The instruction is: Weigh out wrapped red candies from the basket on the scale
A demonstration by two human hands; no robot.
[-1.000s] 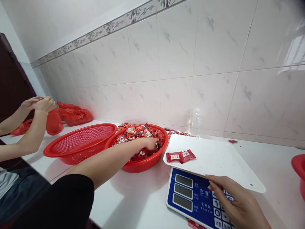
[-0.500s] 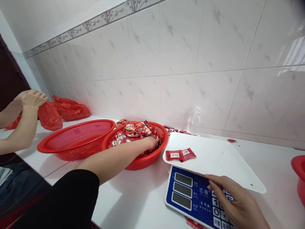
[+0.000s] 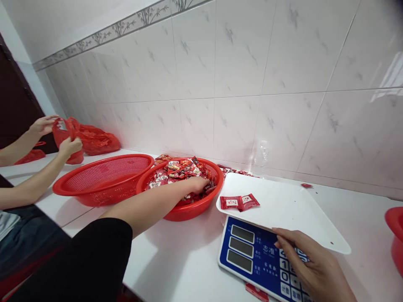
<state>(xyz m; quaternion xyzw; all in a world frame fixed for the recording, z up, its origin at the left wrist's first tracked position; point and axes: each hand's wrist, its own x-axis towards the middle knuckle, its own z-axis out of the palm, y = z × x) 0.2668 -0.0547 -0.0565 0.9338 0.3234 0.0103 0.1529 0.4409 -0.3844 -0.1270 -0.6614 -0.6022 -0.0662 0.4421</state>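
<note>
Inside a red plastic basket [image 3: 176,216] heaped with small wrapped snack packets [image 3: 184,167], my left hand [image 3: 199,184] reaches among the wrappers. Its fingers curl downward, and their tips are hidden in the heap. My right hand [image 3: 310,260] lies over the keypad side of a blue electronic scale [image 3: 261,260]. Its thumb and forefinger close at the near rim of the scale's white tray [image 3: 280,201]. On the tray's left end lie two red packets [image 3: 239,202], slightly overlapping.
A wide red basket [image 3: 103,197] stands to the left. Beyond it, another person's hands [image 3: 69,147] hold a red plastic bag [image 3: 63,134], with more red bags [image 3: 99,140] by the wall. A clear bottle [image 3: 262,154] is behind the tray; a red container [image 3: 397,235] is far right.
My left hand has risen slightly among the packets. My right hand stays at the tray's rim. The other person's hands have moved apart, spreading the red bag's handles.
</note>
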